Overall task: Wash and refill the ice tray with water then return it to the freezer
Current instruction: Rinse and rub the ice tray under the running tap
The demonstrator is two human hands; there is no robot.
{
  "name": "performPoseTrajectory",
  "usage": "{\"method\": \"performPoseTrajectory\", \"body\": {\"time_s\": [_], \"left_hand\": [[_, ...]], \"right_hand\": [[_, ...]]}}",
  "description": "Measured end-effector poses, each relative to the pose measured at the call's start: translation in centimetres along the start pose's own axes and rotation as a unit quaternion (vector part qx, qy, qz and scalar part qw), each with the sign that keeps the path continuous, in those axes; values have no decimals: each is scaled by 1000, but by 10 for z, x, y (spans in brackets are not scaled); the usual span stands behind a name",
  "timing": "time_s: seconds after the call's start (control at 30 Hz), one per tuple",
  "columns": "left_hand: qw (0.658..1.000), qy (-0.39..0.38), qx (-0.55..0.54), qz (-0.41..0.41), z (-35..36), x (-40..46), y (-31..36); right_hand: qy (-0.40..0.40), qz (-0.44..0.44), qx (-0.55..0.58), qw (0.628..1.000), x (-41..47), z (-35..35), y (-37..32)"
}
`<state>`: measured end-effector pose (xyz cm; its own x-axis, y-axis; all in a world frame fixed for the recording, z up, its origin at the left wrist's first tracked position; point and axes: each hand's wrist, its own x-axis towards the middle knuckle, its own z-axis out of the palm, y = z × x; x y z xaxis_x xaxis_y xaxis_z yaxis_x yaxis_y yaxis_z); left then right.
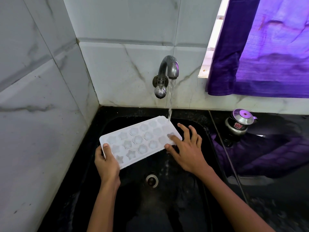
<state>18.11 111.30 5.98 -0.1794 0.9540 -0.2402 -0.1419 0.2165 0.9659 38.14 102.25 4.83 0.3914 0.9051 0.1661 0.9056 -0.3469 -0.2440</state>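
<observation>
- The left hand [107,162] grips the ice tray [140,139] corner; the right hand [185,148] fingers [173,138] lie spread, rubbing a hollow.
- The wet tray may slip into the sink [192,206] under the tap [168,69] water.

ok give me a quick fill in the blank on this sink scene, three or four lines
1. Water from the tap lands on the tray's far ____ corner.
2. The ice tray is gripped at its near end by the ____ hand.
3. The right hand rests its fingers on the tray's ____ end.
4. The curtain is ____.

Missing words: right; left; right; purple
</observation>
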Motion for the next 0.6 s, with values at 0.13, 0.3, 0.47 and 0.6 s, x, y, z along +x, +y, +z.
{"method": "performPoseTrajectory", "body": {"time_s": [0.13, 0.3, 0.47, 0.6], "left_hand": [[1000, -9, -1, -5, -2, 1, 0], [1000, -28, 4, -14, -4, 1, -1], [999, -46, 7, -25, -3, -2, -4], [998, -49, 7, -37, 0, -3, -7]], "right_hand": [[25, -11, -30, 999, 3, 0, 3], [-17, -15, -51, 998, 0, -10, 3], [20, -4, -62, 998, -3, -16, 12], [76, 0, -88, 993, -6, -13, 14]]}}
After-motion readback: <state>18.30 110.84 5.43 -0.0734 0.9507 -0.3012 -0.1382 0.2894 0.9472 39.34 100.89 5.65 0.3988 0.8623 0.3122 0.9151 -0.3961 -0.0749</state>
